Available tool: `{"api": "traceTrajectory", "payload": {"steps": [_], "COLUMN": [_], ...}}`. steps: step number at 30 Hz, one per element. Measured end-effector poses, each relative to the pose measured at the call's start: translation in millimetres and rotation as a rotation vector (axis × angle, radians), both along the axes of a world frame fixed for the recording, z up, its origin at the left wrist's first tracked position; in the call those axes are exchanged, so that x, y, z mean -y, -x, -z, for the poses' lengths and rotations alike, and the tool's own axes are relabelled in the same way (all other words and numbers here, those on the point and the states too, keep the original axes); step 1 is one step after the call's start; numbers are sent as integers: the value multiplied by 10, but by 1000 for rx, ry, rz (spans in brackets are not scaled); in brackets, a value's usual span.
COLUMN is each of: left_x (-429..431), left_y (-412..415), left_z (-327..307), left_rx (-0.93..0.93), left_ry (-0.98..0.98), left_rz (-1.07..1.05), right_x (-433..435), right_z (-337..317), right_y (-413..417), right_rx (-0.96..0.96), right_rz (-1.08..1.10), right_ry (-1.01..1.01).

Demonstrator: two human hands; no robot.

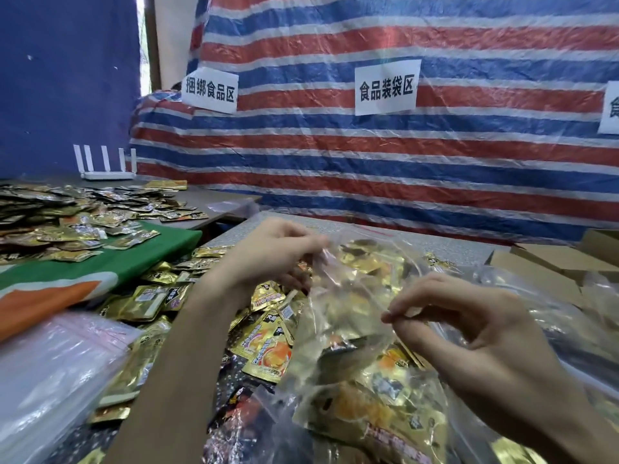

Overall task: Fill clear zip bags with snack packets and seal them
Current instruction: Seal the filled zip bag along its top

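Observation:
A clear zip bag (355, 333) full of gold snack packets hangs in front of me above the table. My left hand (278, 252) pinches the bag's top edge at its far left corner. My right hand (469, 326) pinches the same top edge nearer me, thumb against fingertips. Loose gold snack packets (264, 343) lie heaped on the table under and left of the bag. Whether the zip strip is closed I cannot tell.
A stack of empty clear zip bags (53, 373) lies at the near left. More packets (67, 216) cover a green cloth (140, 259) and the left table. Cardboard boxes (549, 266) stand at the right. A striped tarp (402, 155) walls the back; a white router (107, 169) sits far left.

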State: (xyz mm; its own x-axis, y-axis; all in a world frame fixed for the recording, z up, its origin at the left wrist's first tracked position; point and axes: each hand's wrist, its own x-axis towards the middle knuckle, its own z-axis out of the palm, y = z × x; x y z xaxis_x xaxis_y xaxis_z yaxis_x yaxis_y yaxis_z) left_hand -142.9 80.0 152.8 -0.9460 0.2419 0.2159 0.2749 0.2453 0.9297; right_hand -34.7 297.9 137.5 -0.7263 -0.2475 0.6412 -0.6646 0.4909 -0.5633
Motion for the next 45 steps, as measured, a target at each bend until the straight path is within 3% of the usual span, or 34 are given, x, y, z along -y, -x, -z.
{"api": "traceTrajectory", "payload": {"steps": [2,3,7,11,18,23,31,38,41,45], "left_x": [173,269,639,764,722,739,375,2,-64,-46], "left_y": [179,295,744,969,1103,1049,352,-330,-439,-399], "left_z": [82,177,770,1218,1487,1246,158,-301,-325,-271], "left_rx": [75,84,93,283,290,288,2,-243,-293,-368], "left_ry": [-229,-252,299,594,669,601,-207,-599,-604,-283], "left_rz": [-152,-267,-761,-777,-890,-811,-273,179,350,296], "right_x": [-21,-22,14,18,15,28,55,56,56,39], "right_z": [-22,-33,-69,-87,-108,-103,-55,-64,-77,-77], "right_y": [-11,-18,-38,-20,-2,8,-3,-23,-38,-45], "right_rx": [24,42,109,129,148,148,159,119,56,-13], "right_rz": [23,29,-35,-61,-71,-62,-46,-32,-42,-36], "right_ry": [-111,-164,-201,-198,-220,-249,-312,-310,-290,-248]}}
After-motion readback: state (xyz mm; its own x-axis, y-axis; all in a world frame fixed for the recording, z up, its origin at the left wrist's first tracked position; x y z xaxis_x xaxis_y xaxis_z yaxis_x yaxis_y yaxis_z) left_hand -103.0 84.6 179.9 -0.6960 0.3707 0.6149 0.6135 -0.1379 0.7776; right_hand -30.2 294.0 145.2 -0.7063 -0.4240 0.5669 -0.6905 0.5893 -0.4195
